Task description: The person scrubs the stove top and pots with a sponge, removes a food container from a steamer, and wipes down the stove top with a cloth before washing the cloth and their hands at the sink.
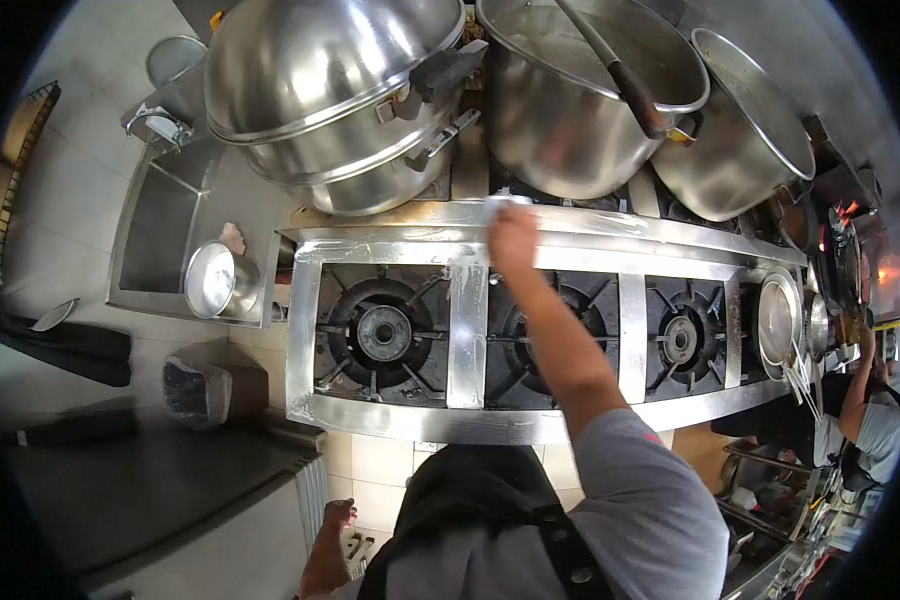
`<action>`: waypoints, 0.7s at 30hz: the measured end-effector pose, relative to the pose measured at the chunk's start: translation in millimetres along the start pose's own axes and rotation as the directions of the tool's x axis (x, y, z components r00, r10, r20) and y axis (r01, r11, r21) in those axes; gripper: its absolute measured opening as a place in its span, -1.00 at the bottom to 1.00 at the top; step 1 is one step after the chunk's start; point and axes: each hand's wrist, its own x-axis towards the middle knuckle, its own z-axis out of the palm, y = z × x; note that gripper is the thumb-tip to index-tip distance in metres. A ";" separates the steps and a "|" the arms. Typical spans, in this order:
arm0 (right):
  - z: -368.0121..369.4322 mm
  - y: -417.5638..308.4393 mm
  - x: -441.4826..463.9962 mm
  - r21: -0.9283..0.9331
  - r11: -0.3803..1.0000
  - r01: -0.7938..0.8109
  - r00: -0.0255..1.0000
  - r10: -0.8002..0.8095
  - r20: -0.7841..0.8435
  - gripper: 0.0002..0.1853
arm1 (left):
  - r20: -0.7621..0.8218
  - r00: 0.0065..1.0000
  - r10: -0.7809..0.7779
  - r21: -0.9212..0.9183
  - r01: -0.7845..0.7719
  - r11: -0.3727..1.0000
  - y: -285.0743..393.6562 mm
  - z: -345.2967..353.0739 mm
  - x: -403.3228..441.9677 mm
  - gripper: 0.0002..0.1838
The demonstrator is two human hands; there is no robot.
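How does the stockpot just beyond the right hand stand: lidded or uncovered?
Uncovered: the stockpot shows its open mouth, and a long-handled utensil crosses its rim.

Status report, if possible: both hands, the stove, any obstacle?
Right hand holding something white at rear rail. Left hand low, off the stove. Whitish streaks on its frame. Large pot close beyond right hand.

Domed steel vessel point(330, 75), stockpot point(560, 150) with a long-handled utensil point(638, 95) across its rim, steel sink point(170, 205), plastic-lined container point(240, 392), co-worker point(875, 420) at far right
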 end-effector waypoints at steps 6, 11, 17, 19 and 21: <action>-68.1 65.7 10.1 -0.220 0.943 -0.251 0.926 0.300 0.230 -0.78 | 0.045 0.999 0.019 -0.142 -0.012 0.990 -9.5 -7.3 8.0 -0.66; -79.7 11.7 18.0 -0.244 0.970 0.003 0.945 0.077 0.317 -0.74 | 0.057 0.993 -0.102 0.064 0.099 0.993 -26.3 -7.5 31.9 -0.65; -42.9 -20.9 20.7 -0.218 0.975 0.052 0.928 0.033 0.371 -0.69 | 0.116 0.993 0.032 -0.027 -0.029 0.999 -4.1 -4.6 59.1 -0.66; -27.4 7.6 4.8 -0.197 0.980 0.002 0.931 0.070 0.357 -0.69 | 0.121 0.993 -0.014 0.035 0.010 0.999 3.5 -14.4 64.4 -0.67; -42.2 64.5 -4.7 -0.283 0.937 -0.205 0.957 0.253 0.144 -0.70 | 0.105 0.994 0.032 0.009 -0.034 0.999 22.3 -16.7 55.0 -0.69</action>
